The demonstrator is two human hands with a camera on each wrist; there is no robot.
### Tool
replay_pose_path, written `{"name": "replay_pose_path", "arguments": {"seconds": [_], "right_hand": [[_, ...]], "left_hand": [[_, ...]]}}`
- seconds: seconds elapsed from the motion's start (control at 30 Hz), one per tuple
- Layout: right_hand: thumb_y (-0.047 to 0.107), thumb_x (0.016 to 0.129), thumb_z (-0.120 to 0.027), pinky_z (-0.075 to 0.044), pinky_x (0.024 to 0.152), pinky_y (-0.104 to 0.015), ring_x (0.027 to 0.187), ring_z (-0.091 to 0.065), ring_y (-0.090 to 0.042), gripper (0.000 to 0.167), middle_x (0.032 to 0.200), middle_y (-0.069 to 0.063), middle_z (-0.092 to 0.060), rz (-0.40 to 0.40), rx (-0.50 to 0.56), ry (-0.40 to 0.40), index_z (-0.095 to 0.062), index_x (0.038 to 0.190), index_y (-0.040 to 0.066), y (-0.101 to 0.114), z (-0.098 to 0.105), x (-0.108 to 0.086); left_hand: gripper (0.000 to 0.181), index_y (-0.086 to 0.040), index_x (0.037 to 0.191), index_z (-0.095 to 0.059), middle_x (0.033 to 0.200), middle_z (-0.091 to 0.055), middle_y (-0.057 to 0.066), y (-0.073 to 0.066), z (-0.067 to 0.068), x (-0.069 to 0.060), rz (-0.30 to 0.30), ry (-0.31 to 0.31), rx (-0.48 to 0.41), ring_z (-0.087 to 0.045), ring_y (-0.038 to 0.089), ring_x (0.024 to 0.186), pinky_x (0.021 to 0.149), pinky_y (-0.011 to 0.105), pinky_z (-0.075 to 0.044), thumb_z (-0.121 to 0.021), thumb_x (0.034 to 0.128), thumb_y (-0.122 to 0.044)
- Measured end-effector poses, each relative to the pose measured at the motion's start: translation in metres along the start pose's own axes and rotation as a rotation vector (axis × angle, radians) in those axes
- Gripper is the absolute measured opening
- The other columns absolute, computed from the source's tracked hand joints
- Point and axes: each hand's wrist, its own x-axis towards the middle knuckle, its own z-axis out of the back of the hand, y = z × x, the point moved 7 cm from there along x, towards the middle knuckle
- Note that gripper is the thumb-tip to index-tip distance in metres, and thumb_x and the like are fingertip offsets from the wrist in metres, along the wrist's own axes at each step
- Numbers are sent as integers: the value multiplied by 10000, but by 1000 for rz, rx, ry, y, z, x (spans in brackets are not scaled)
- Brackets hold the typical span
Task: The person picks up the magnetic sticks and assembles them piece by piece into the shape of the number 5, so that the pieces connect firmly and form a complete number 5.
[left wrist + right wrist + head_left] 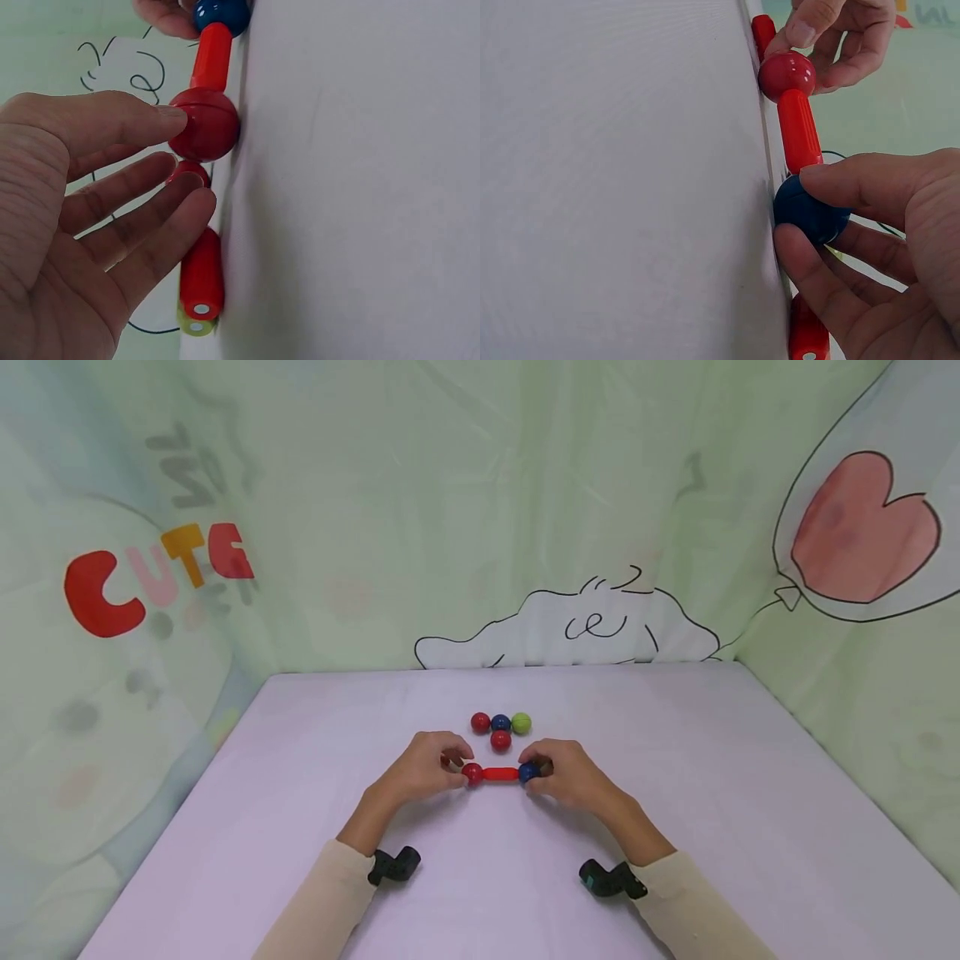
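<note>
While the left hand [429,766] is pinching a red ball [472,774] and the right hand [572,772] is pinching a blue ball [808,208], each grip narrowed around its ball, a red rod [500,774] is bridging the two, low at the desk [495,877]. Seemingly, both hands are joining or aligning these parts; the next move is probably calling for straight, even inward pressure.

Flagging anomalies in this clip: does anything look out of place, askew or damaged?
Nothing stands out. The left hand holds a red ball and the right hand a blue ball, with a red rod straight between them; four other balls sit grouped beyond, with no visible damage.
</note>
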Motion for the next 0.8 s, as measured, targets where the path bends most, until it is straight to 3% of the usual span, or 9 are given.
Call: {"name": "replay_pose_path", "arguments": {"seconds": [0.2, 0.47, 0.8], "right_hand": [[44, 859, -789, -574, 856, -355, 936, -580, -204, 309, 1076, -34, -667, -6, 6, -5, -707, 1152, 94, 0, 1, 0], [44, 857, -790, -575, 856, -359, 938, -579, -203, 301, 1061, -30, -668, -4, 8, -14, -712, 1143, 100, -1, 1, -1], [37, 850, -792, -571, 835, -345, 912, -579, -196, 294, 1042, -23, -674, 2, 4, -19, -718, 1131, 87, 0, 1, 1]], "left_hand": [[271, -119, 1119, -730, 1025, -690, 26, 1, 11, -3, 57, -43, 20, -605, 196, 947, 803, 335, -568, -790, 855, -107], [246, -106, 1109, -729, 1011, -688, 54, 1, 20, -5, 79, -64, 53, -583, 214, 920, 742, 322, -542, -786, 870, -112], [208, -116, 1063, -738, 974, -684, 37, 4, 29, -11, 139, -52, 199, -580, 182, 861, 738, 303, -553, -795, 863, -125]]}}
